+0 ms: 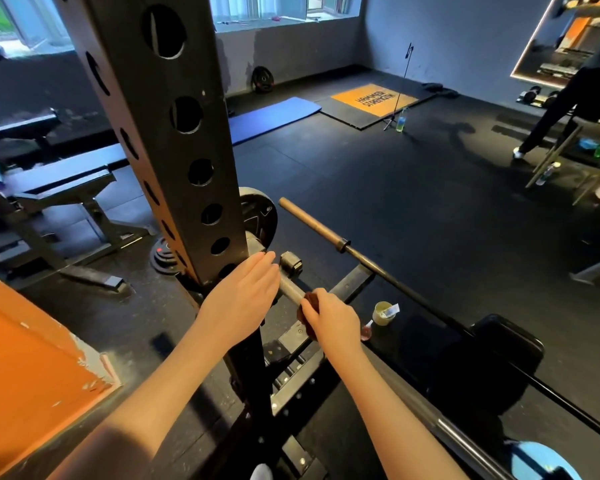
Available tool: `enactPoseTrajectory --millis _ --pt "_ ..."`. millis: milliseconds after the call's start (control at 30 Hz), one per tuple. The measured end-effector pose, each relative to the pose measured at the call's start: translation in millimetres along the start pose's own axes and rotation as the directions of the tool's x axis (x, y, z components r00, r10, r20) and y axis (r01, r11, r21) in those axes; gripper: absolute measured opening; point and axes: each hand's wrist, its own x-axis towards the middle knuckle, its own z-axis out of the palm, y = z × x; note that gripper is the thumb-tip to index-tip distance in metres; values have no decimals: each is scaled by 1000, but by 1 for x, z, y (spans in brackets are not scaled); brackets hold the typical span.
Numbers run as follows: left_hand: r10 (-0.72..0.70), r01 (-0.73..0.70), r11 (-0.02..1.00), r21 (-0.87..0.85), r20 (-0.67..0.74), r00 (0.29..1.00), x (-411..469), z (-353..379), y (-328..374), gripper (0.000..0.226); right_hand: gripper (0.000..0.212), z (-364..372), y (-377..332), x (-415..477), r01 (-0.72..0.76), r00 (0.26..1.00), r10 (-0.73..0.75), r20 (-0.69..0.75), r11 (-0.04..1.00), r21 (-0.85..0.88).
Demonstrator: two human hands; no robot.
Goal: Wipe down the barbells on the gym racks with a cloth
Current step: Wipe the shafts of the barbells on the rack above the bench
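Maroon cloth (309, 301) is bunched round the knurled shaft of the barbell (291, 289). The bar lies across the rack just beside the black holed upright (174, 150), with a weight plate (260, 216) on its end behind that post. In the head view, the right grip (333, 320) is clenched over cloth and bar together. The left grip (245, 296) lies released, fingers stretched flat on the bar next to the collar, seemingly steadying it. A second, brass-sleeved bar (312, 223) lies beyond, apart from both hands, and a small pale cup (383, 313) sits just right of the cloth.

To do this stroke well, I would wrap the cloth fully round the shaft and squeeze firmly so it bites into the knurling. Twisting while sliding along the bar should reach all sides, with the left palm pressing down so the bar does not roll in its hooks.
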Motion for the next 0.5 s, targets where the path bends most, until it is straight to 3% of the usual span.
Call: enactPoseTrajectory --millis 100,233,367,500 --pt "8 -8 1000 2 -2 1000 -1 0 0 58 34 0 11 -13 22 999 -23 22 998 57" --pt "-10 10 1000 -9 -9 1000 -1 2 0 57 41 18 42 -68 115 968 -125 -217 992 -59" --pt "-6 6 1000 3 -22 1000 0 3 0 57 31 4 21 -18 48 997 -47 -65 999 10" --pt "-9 9 1000 9 13 1000 -1 -1 -1 58 35 1 12 5 22 994 -5 -113 989 149"
